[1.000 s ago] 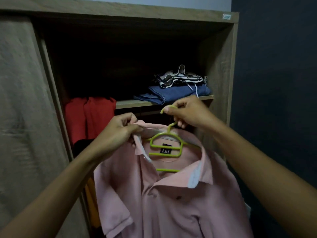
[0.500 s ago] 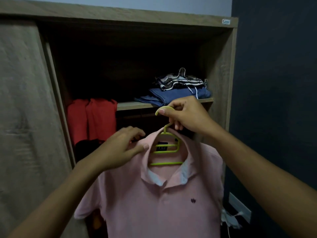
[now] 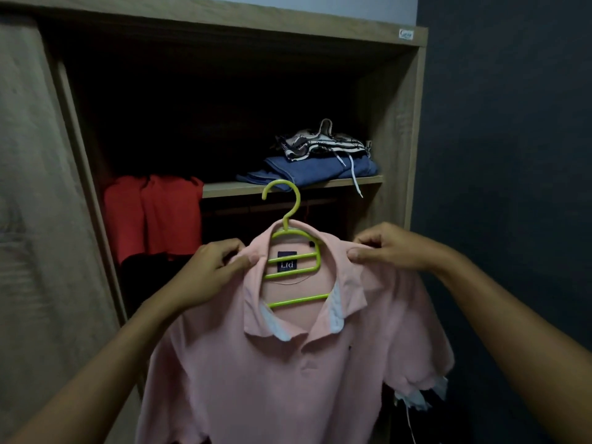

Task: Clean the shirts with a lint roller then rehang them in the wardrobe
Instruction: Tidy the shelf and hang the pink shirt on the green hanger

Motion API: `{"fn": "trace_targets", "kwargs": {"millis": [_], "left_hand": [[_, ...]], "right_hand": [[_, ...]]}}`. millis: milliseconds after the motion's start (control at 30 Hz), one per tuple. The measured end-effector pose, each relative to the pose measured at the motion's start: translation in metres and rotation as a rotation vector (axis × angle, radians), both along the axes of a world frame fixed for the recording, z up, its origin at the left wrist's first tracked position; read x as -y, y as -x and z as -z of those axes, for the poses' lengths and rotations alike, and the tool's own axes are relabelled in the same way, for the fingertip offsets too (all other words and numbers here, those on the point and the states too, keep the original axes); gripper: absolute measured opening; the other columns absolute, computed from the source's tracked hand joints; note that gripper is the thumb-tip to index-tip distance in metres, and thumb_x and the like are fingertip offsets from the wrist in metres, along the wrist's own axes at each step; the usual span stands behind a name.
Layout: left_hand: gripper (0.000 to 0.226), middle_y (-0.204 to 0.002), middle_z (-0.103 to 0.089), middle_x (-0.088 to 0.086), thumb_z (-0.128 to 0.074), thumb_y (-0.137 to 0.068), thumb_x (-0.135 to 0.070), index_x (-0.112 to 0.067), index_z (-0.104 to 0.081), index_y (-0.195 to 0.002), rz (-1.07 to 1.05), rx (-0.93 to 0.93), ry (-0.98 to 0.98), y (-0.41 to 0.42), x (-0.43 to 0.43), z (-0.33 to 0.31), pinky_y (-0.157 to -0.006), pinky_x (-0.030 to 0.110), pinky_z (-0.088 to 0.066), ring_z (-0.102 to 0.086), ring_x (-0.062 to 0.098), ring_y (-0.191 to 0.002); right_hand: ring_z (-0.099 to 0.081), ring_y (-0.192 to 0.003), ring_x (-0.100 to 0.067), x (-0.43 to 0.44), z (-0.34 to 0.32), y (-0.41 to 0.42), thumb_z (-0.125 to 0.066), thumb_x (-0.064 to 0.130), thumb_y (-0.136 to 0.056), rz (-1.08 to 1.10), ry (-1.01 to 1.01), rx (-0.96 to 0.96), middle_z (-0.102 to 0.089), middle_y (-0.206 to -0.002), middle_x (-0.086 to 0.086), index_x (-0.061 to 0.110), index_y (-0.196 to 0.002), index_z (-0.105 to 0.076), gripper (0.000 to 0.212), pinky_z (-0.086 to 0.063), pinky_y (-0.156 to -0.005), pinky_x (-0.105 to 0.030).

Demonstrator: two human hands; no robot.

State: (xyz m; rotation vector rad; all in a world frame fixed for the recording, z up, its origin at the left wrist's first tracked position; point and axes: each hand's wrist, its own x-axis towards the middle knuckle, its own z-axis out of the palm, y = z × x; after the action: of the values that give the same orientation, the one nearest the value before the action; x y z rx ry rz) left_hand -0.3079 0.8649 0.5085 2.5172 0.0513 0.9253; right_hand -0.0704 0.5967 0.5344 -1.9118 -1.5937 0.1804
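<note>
Two bare forearms reach forward from the bottom corners, meeting at the shoulders of a pink polo shirt (image 3: 272, 379) held up in front of an open wardrobe (image 3: 413, 123). The left hand (image 3: 211, 270) pinches the shirt's left shoulder seam just beside the collar, thumb on top and fingers curled underneath. The right hand (image 3: 390, 248) pinches the opposite shoulder in the same way, thumb and forefinger closed on a fold of cloth with the knuckles raised. Both wrists are bent slightly inward.

The shirt faces the viewer, its collar spread open with a pale blue lining showing. A small dark emblem (image 3: 349, 348) sits on the chest, too small to make out. Inside the neck is a dark woven label (image 3: 286, 261) that reads "Ltd".

The shirt hangs on a green plastic hanger (image 3: 300, 301) with several crossbars showing in the neck opening. Its hook rises upright above the collar, in front of the edge of a wooden shelf (image 3: 224, 189).

On that shelf lies a folded blue garment (image 3: 320, 168) with a black-and-white patterned garment (image 3: 323, 144) on top. A white drawstring (image 3: 354, 174) dangles over the shelf's edge. To the left hangs a red garment (image 3: 153, 213).

A wood-grain sliding door (image 3: 32, 187) covers the wardrobe's left side. A small sticker (image 3: 406, 34) on the top right corner carries writing too small to read. A dark wall (image 3: 512, 155) stands to the right.
</note>
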Motion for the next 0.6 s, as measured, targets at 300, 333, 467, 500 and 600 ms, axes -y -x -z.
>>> {"fn": "trace_targets", "kwargs": {"millis": [300, 333, 467, 500, 600], "left_hand": [[0.013, -0.074, -0.068, -0.001, -0.068, -0.093, -0.027, -0.019, -0.068, -0.083, -0.276, 0.156, 0.114, -0.01, -0.007, 0.027, -0.062, 0.023, -0.045, -0.058, 0.007, -0.062], [0.013, -0.072, -0.067, -0.001, -0.068, -0.093, -0.026, -0.019, -0.068, -0.082, -0.3, 0.153, 0.14, -0.011, -0.008, 0.033, -0.061, 0.022, -0.045, -0.058, 0.009, -0.061], [0.013, -0.07, -0.065, -0.001, -0.069, -0.092, -0.025, -0.016, -0.067, -0.083, -0.393, 0.123, 0.173, -0.018, -0.013, 0.057, -0.061, 0.021, -0.042, -0.059, 0.006, -0.064], [0.013, -0.071, -0.065, -0.002, -0.069, -0.092, -0.026, -0.015, -0.067, -0.085, -0.408, 0.116, 0.185, -0.019, -0.016, 0.059, -0.063, 0.024, -0.043, -0.061, 0.008, -0.067], [0.015, -0.075, -0.066, -0.004, -0.068, -0.092, -0.031, -0.016, -0.066, -0.089, -0.443, 0.082, 0.217, -0.026, -0.024, 0.061, -0.067, 0.029, -0.051, -0.065, 0.011, -0.074]], "right_hand": [[-0.041, -0.06, -0.01, -0.003, -0.013, -0.001, -0.066, 0.031, -0.094, -0.012, 0.185, 0.094, -0.049, -0.061, 0.004, 0.004, -0.07, -0.064, 0.037, -0.035, -0.055, -0.028], [-0.041, -0.059, -0.008, -0.006, -0.011, -0.002, -0.066, 0.031, -0.094, 0.015, 0.236, 0.12, -0.048, -0.06, 0.006, 0.004, -0.07, -0.064, 0.036, -0.035, -0.055, -0.028], [-0.042, -0.055, -0.006, -0.02, 0.002, -0.005, -0.067, 0.029, -0.09, 0.149, 0.372, 0.185, -0.051, -0.058, 0.008, 0.005, -0.073, -0.068, 0.029, -0.036, -0.057, -0.027], [-0.043, -0.054, -0.005, -0.024, 0.004, -0.006, -0.067, 0.029, -0.089, 0.178, 0.385, 0.197, -0.052, -0.057, 0.008, 0.005, -0.074, -0.069, 0.028, -0.037, -0.057, -0.027], [-0.049, -0.058, -0.007, -0.038, 0.01, -0.012, -0.066, 0.03, -0.09, 0.251, 0.4, 0.199, -0.058, -0.062, 0.006, 0.007, -0.079, -0.073, 0.026, -0.039, -0.06, -0.025]]}}
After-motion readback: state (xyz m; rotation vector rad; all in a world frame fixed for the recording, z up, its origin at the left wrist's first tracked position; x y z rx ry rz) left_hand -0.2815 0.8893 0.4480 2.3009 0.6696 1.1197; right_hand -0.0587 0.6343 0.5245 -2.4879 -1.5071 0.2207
